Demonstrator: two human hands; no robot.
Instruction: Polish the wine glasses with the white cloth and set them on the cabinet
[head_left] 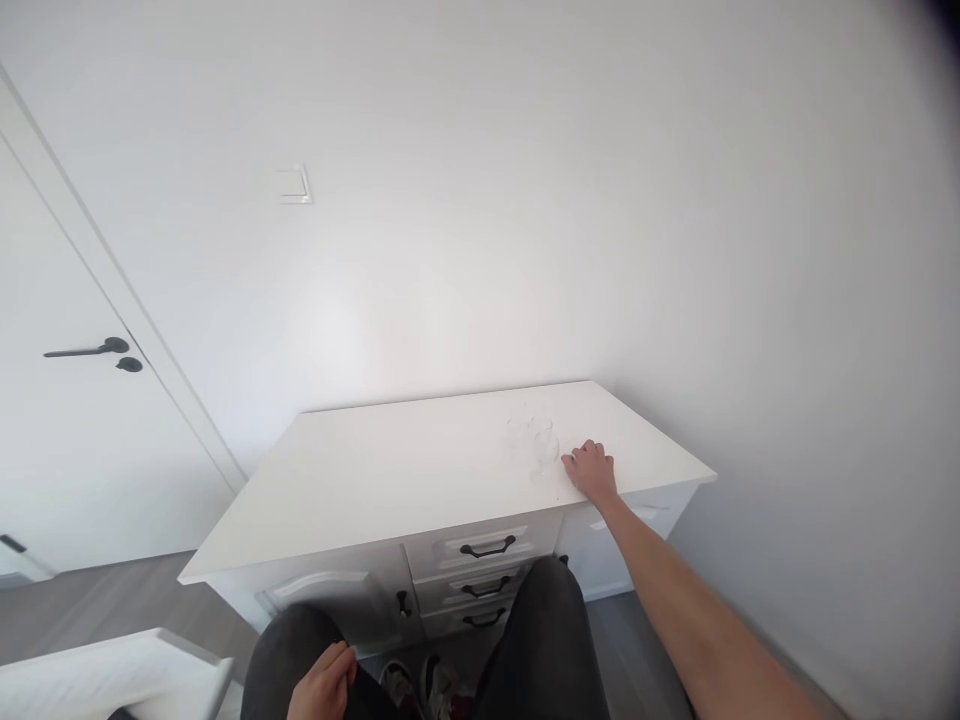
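Note:
Several clear drinking glasses stand close together on the right part of a white sideboard's top. They look faint against the white surface, so their exact shape is hard to make out. Just to their right, my right hand rests palm down on the top, its thumb and fingers a little apart and slightly bent. I see nothing held in it. My left hand lies low over my left thigh, fingers curled in and nothing visible in them.
Below the top are drawers with black handles and cupboard doors. A white wall with a light switch rises behind. At left is a white door with a black handle; a white furniture edge juts in at lower left.

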